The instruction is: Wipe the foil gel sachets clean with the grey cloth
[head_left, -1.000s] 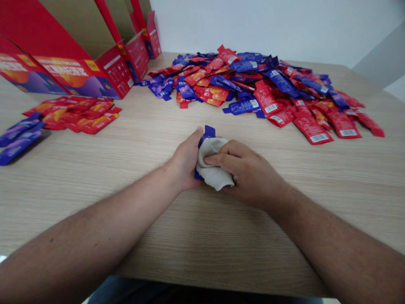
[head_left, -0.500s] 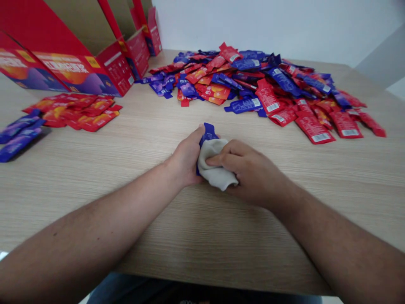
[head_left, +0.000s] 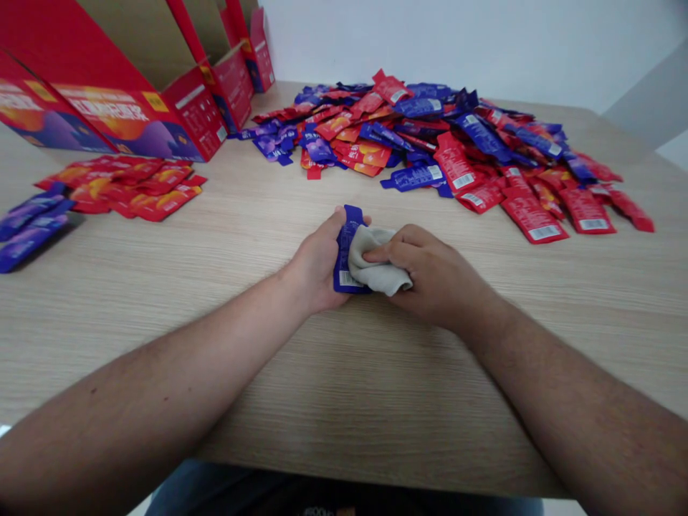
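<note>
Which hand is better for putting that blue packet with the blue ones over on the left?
Probably the left hand: it holds the blue packet and is nearer the small blue pile. The right hand is farther away, busy with a cloth.

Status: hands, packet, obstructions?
Left hand: gripping blue packet, barcode showing. Right hand: holding grey cloth over it. Cloth hides part of packet; mixed packet pile lies apart, farther back.

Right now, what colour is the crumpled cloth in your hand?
The cloth is plain pale grey, seen best in the head view.
</note>
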`<state>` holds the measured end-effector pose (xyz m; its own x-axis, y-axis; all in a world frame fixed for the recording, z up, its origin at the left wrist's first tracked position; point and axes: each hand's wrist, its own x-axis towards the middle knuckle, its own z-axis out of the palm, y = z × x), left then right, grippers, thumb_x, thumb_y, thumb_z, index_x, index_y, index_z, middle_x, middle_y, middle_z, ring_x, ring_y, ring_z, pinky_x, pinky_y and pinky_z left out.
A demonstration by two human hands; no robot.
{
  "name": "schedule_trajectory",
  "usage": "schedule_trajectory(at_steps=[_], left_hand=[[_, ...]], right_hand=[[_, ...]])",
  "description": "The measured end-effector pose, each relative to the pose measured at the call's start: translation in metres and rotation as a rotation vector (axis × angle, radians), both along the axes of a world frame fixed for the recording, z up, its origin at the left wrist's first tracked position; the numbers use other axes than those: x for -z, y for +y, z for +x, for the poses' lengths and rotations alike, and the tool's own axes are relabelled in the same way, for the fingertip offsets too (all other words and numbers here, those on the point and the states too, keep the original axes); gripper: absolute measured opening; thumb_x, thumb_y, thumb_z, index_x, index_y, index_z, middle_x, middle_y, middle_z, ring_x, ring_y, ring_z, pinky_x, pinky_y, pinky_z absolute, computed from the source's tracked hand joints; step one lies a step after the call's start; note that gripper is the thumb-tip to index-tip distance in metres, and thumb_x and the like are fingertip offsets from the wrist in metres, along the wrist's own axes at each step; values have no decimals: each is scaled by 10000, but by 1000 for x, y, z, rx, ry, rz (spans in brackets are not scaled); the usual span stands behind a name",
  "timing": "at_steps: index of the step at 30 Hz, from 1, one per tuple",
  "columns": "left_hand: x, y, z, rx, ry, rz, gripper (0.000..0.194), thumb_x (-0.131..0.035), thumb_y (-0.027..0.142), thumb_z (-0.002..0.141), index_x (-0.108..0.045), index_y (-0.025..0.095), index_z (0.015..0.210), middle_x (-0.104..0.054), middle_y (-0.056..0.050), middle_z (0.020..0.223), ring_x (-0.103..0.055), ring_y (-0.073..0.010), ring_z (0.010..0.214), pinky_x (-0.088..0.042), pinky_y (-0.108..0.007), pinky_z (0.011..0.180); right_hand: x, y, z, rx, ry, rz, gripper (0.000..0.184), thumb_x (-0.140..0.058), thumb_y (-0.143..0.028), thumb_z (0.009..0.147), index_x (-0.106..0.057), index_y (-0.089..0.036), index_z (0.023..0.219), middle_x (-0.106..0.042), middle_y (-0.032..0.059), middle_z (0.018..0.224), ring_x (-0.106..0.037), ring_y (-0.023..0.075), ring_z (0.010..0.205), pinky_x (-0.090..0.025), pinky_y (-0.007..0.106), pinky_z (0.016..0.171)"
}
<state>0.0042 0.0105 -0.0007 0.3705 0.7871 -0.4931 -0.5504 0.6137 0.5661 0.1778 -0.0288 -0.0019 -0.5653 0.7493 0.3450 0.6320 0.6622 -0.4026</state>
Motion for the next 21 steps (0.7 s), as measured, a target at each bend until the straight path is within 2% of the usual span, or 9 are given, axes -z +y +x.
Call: schedule_trajectory(at_steps=[5,9,14,18,21], left_hand=[[1,-2,-1,62,22,-16,540,-425,649,1031,-721,197,1013,-720,-62,765,-704,-229,676,-586,-354,655],[0,-5,1,95,-28,54,611,-332,632,1068,-738,178,1018,-778,-93,856,-757,-241,781,-604,-341,705],[-2,-8,2,121,-41,37,606,-337,614,1077,-749,174,1022,-786,-100,845,-773,-238,782,-606,-323,698],[-3,-9,1,168,-17,37,659,-317,658,1065,-749,170,1158,-805,-132,919,-772,-264,780,-627,-390,723],[-4,-10,1,175,3,29,646,-341,641,1067,-751,154,1180,-804,-133,908,-779,-268,800,-626,-376,734]], right_hand=[[2,-1,-3,-56,5,-24,370,-738,-245,866,-744,-239,1236,-672,90,1061,-643,259,953,-554,397,837],[2,2,-1,124,16,55,396,-753,-226,827,-756,-206,1222,-666,108,1017,-632,280,934,-551,424,828],[1,4,0,32,-5,47,389,-707,-226,864,-747,-225,1251,-678,104,1062,-634,273,974,-556,408,845],[3,8,3,187,48,93,383,-728,-208,832,-759,-217,1213,-687,105,1011,-636,287,947,-564,436,845],[3,7,2,126,43,71,392,-720,-217,840,-754,-234,1230,-685,107,1067,-641,289,969,-567,433,848]])
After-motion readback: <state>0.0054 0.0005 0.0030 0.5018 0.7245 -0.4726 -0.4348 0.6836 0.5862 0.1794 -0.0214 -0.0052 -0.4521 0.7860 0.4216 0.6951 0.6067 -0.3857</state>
